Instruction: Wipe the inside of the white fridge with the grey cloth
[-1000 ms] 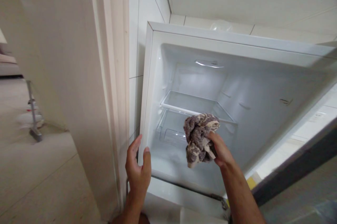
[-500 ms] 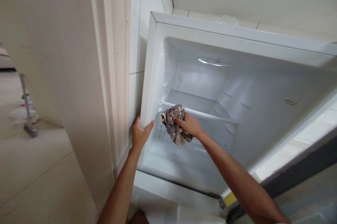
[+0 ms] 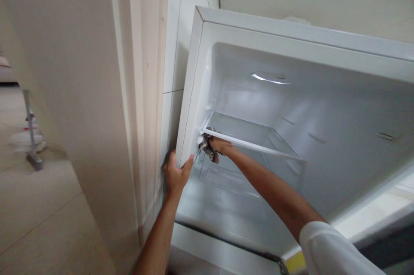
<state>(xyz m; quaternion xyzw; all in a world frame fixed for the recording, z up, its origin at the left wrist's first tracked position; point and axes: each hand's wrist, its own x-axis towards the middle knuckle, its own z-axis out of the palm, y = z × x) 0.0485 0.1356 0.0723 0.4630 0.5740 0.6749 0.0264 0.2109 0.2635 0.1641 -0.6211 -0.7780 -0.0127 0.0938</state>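
Observation:
An open white refrigerator [image 3: 191, 94] with a lit interior fills the middle and right of the view. My left hand [image 3: 177, 173] grips its left front edge, thumb on the inner side and fingers round the outside. Inside, my right hand [image 3: 220, 145] is closed on a bunched grey-and-cream patterned cloth [image 3: 209, 151]. The cloth is against the left inner wall, by the left front corner of the glass shelf [image 3: 246, 125]. Part of the hand lies just under the shelf's front rim, and some fingers are hidden by the cloth.
A pale door frame [image 3: 152, 94] stands close on the left, beside white wall tiles. Below the shelf is a clear plastic part [image 3: 229, 180] at the back. A long-handled floor tool [image 3: 33, 154] stands on the tiled floor far left. A dark door edge [image 3: 391, 236] shows lower right.
My right hand has moved the cloth left and deeper, from in front of the shelf to the left inner wall. My left hand still holds the edge. The view has shifted slightly.

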